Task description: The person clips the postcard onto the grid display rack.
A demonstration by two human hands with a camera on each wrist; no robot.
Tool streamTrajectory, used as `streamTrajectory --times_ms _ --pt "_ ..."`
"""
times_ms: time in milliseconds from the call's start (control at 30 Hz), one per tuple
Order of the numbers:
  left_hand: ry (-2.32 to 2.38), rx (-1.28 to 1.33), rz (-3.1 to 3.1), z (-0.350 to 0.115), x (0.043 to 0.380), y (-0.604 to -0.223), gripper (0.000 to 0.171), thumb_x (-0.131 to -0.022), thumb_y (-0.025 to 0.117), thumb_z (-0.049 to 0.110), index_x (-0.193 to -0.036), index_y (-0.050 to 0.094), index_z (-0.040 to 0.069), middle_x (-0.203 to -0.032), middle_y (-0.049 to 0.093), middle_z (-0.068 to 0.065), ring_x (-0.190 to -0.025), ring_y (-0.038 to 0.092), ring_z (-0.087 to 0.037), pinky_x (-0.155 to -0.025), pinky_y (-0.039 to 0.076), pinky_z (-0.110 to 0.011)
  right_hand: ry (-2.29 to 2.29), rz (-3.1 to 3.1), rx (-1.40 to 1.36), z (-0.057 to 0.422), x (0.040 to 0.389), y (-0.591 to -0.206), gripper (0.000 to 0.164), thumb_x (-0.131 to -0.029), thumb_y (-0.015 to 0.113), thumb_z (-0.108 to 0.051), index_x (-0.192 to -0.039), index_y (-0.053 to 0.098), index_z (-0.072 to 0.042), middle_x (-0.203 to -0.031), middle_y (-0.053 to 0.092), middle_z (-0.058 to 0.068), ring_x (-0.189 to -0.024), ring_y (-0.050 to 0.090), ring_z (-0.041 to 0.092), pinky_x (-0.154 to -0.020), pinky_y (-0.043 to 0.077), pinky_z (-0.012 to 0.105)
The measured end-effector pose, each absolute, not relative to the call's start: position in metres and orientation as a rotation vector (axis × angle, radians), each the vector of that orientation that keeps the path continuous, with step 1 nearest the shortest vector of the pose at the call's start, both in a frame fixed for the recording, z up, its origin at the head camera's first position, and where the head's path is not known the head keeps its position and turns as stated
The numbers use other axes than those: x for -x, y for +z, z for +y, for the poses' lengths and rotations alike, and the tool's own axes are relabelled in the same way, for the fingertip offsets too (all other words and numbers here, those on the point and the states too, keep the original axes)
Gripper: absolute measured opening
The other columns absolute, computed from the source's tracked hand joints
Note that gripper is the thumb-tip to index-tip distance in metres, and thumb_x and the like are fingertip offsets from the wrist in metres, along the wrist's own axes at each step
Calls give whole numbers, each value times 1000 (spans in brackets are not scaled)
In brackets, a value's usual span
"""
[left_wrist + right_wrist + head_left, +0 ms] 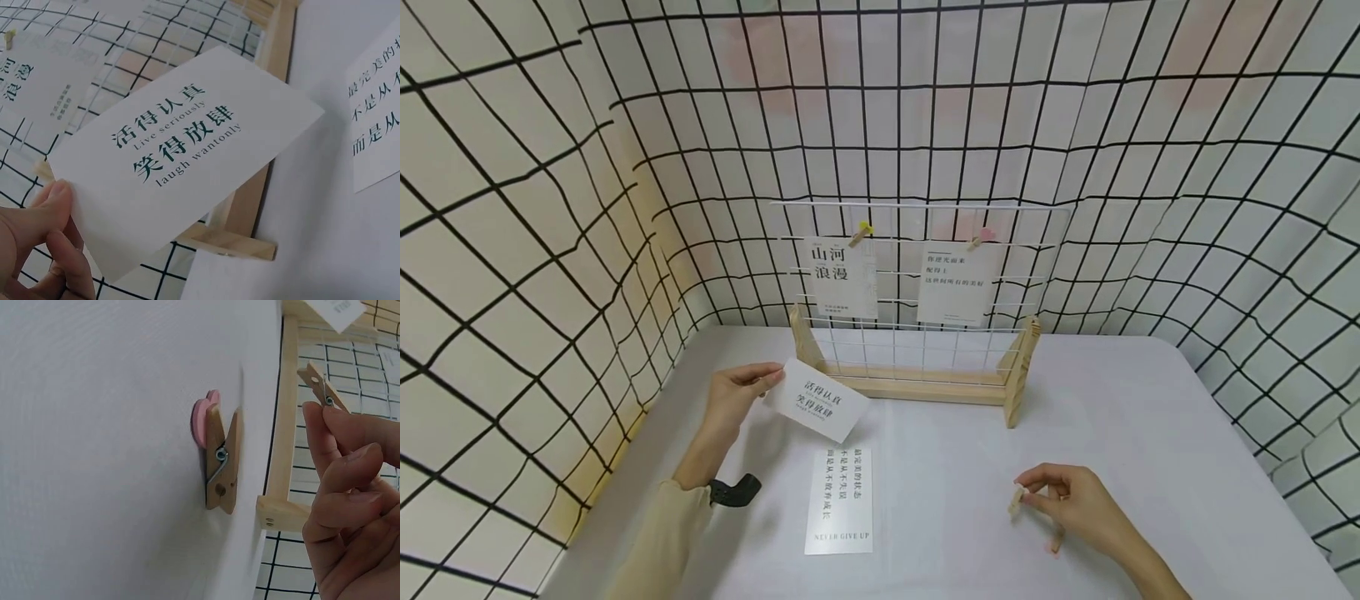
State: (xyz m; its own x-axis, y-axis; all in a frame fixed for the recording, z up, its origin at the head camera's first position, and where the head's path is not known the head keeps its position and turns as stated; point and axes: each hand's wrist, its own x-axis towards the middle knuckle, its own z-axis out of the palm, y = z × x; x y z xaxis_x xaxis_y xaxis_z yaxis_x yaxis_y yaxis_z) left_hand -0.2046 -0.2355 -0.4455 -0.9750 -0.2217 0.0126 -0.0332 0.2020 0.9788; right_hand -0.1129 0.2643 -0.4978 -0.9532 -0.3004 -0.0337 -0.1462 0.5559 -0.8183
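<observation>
My left hand [737, 404] pinches a white card [820, 400] by one corner, above the table in front of the rack. Dark Chinese lettering and "Live seriously laugh wantonly" show on that card [187, 144] in the left wrist view. Over the table at the right, my right hand [1075, 504] pinches a small wooden clothespin [1016, 502] between thumb and finger. Another clothespin [222, 462], with a pink decoration, lies on the table beneath that hand. A second card [839, 504], reading "NEVER GIVE UP", lies flat near the left hand.
A white wire rack [898, 350] on a wooden base [925, 388] stands at the back. Two cards hang on it, a left card [844, 283] under a yellow-topped clip [861, 234] and a right card [955, 287] under a pink-topped clip [981, 239]. Grid-patterned cloth surrounds the table.
</observation>
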Motion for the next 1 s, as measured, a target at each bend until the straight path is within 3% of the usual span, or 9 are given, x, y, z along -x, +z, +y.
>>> streamTrajectory --times_ms 167,400,700,1000 --pt "-1923 -222 -2269 -228 209 -446 30 -88 83 11 -112 76 -6 -84 77 16 -71 60 -4 -68 51 -21 -1353 2625 376 262 116 -496 17 -92 79 -19 -104 75 -8 -87 72 2 -56 40 0 -48 37 20" --pt "-1950 -200 -2226 -217 215 -445 31 -89 82 10 -113 75 -8 -88 79 8 -66 59 -5 -64 49 -17 -1377 2639 376 258 119 -492 12 -93 77 -20 -99 75 -9 -89 76 0 -59 45 -1 -49 39 19" --pt "-1978 -218 -2126 -202 227 -441 29 -88 83 13 -110 77 -5 -86 78 5 -60 56 -6 -61 47 -17 -1575 2428 506 254 122 -492 17 -103 63 -10 -109 64 5 -87 79 11 -48 47 1 -41 44 22" --pt "-1999 -218 -2041 -188 234 -441 27 -87 84 10 -108 77 -6 -91 80 -3 -63 58 -6 -58 49 -17 -1686 2259 372 244 126 -484 28 -104 63 -18 -116 59 7 -95 82 6 -48 53 5 -44 47 24"
